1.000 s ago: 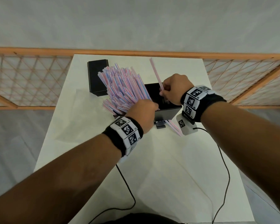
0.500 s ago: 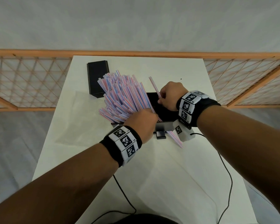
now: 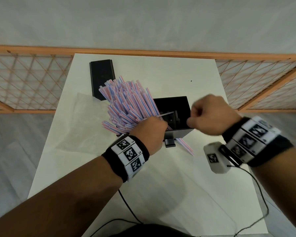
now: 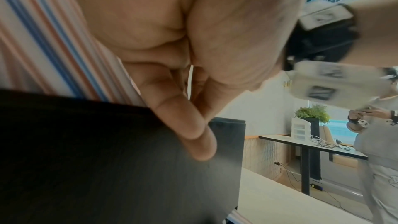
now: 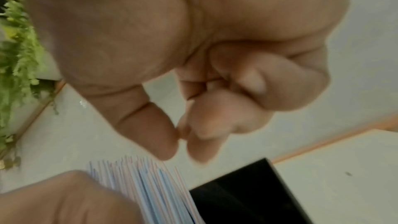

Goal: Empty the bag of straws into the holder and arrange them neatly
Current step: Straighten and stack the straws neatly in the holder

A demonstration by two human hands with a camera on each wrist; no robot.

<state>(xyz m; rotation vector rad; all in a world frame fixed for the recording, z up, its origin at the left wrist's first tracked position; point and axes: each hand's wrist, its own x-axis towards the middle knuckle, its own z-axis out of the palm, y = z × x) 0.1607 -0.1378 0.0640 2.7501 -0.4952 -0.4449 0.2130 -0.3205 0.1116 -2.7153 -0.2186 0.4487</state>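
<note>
A black box-shaped holder (image 3: 181, 104) stands mid-table. A thick bundle of pink-and-blue striped straws (image 3: 126, 103) leans out of it to the left, fanned wide. My left hand (image 3: 152, 127) grips the bundle at its base by the holder's front-left corner; the striped straws (image 4: 43, 40) and the black holder wall (image 4: 107, 159) fill the left wrist view. My right hand (image 3: 207, 115) hovers blurred over the holder's right side, thumb and fingertips (image 5: 193, 149) pinched together with no straw between them. One straw (image 3: 166, 114) lies slanted inside the holder. Another straw (image 3: 184, 146) pokes out beneath its front.
The holder's black lid (image 3: 102, 79) lies at the back left. A clear, flat plastic bag (image 3: 75, 120) lies left of the holder. Two black cables (image 3: 126, 202) trail over the white table (image 3: 186, 194) toward me. A wooden lattice fence (image 3: 24, 82) runs behind the table.
My right hand lowered the single straw into the holder, let it go, and drew back to the right. My left hand kept its hold on the bundle.
</note>
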